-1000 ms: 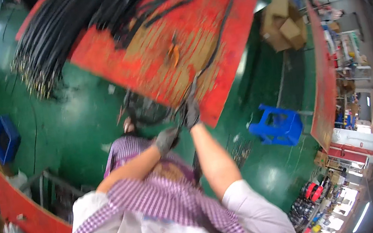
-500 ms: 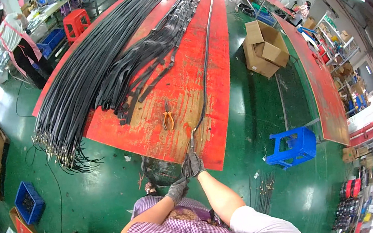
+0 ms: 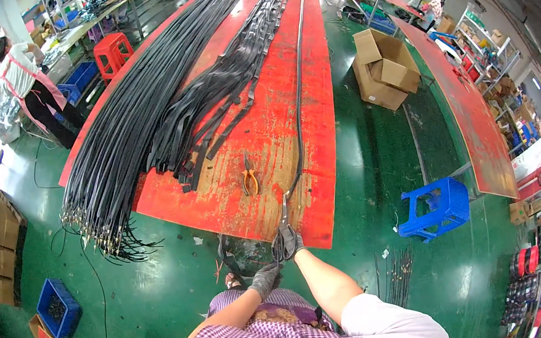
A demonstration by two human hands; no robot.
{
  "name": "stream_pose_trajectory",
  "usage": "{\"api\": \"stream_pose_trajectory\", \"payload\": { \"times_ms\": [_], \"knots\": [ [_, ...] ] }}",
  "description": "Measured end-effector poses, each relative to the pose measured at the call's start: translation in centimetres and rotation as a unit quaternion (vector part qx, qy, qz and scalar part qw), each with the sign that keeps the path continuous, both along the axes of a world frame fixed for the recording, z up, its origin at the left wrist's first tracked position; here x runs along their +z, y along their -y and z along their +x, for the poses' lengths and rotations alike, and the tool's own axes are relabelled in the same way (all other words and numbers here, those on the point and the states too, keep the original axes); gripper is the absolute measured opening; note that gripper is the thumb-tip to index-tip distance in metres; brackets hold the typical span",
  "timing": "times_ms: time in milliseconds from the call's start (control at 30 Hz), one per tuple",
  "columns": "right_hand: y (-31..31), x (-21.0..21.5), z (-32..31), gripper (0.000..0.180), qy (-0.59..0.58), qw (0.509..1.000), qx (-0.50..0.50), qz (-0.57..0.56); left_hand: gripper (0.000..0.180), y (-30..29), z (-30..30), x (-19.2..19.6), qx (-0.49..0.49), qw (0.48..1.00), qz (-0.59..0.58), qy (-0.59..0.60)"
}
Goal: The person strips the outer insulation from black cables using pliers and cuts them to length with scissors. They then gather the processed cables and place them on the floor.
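Note:
My right hand [image 3: 291, 244], in a grey glove, is closed round the dark handles of a pair of scissors [image 3: 286, 221] at the red table's near edge. The blades point away from me and meet the near end of a long black cable [image 3: 298, 114], which runs up the table's right side. Close below the handles is my left hand [image 3: 265, 280], also gloved, with its fingers curled; what they hold, if anything, is hidden. Pliers with orange handles [image 3: 249, 183] lie on the tabletop, left of the cable.
A thick bundle of black cables [image 3: 120, 146] covers the left of the red table [image 3: 266, 141], beside flat black straps [image 3: 206, 112]. On the green floor stand a blue stool [image 3: 434, 209], an opened carton [image 3: 385, 71] and a blue crate [image 3: 59, 309]. A person [image 3: 31, 86] stands at far left.
The whole view has shifted slightly, moving the table down and to the right. My hands and the scissors keep nearly the same place at the table's edge.

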State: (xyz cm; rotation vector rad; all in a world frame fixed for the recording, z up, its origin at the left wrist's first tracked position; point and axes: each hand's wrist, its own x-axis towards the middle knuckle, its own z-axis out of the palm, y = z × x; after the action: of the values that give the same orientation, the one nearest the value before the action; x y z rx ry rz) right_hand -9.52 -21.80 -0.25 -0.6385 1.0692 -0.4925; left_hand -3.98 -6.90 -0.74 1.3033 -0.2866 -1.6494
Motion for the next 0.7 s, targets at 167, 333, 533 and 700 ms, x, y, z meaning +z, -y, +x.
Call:
{"api": "stream_pose_trajectory", "payload": {
  "times_ms": [167,333,533,700],
  "knots": [
    [-0.5,1.3,0.5,0.043,-0.043,0.999,-0.006,-0.032,0.025,-0.1,0.1,-0.3,0.011,1.0,-0.015,-0.011],
    [-0.4,1.9,0.6,0.042,-0.049,0.999,-0.008,-0.009,0.023,-0.5,-0.3,-1.9,0.043,0.991,-0.12,-0.043],
    [-0.5,2.1,0.7,0.04,-0.049,0.999,-0.02,-0.003,0.023,-0.4,-0.2,-3.1,-0.015,0.998,-0.055,0.0],
    [-0.2,1.2,0.5,0.037,-0.044,0.998,-0.034,-0.017,0.033,0.0,0.0,-2.1,-0.087,0.996,-0.003,-0.034]
  ]
}}
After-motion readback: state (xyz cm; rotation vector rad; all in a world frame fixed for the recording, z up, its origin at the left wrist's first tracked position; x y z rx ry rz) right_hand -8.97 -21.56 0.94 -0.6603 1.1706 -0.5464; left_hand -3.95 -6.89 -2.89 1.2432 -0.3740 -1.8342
